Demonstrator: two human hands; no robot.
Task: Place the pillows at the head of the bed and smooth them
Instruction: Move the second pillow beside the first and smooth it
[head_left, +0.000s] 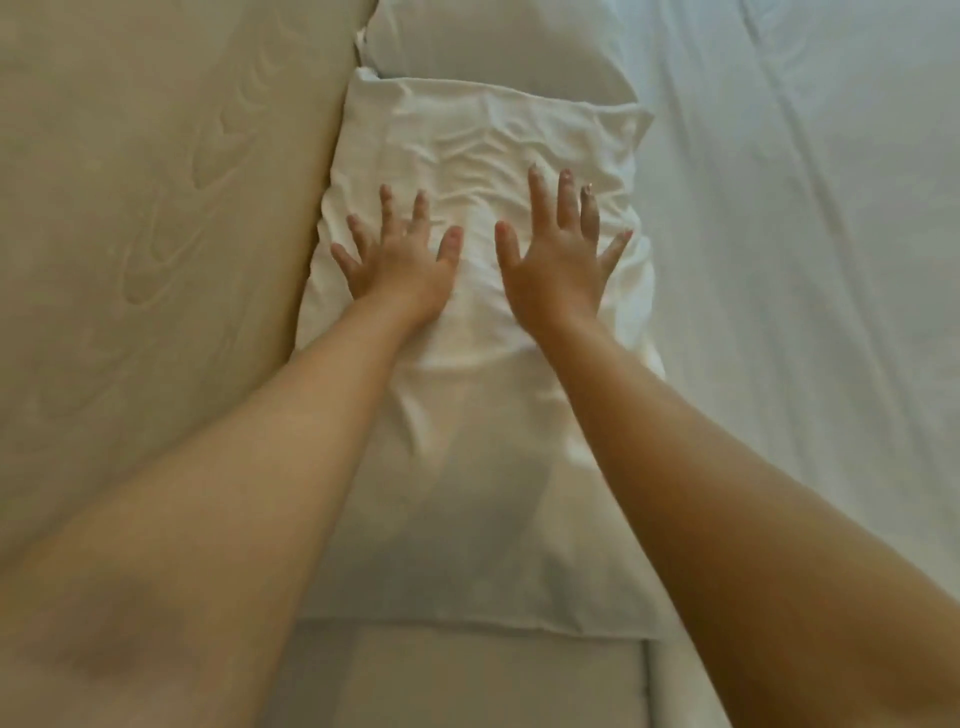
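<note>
The left hand (402, 260) lies flat on the near pillow (467, 405), palm down, fingers spread wide and holding nothing. The right hand (558, 260) presses beside it in the same way, fingers fanned, with what may be a ring on one finger, though the blur makes that hard to confirm. Both bare forearms reach in from the lower corners. The near pillow is white, in a plain case with no label or writing to be read; its cloth is rippled in fine creases just beyond the fingertips and lies smoother toward the near end. A second white pillow (493, 47) lies beyond it, touching its far edge. Both rest against the beige wood-grain headboard (156, 208) on the left, on the pale, lightly wrinkled sheet (805, 260) that spreads to the right.
</note>
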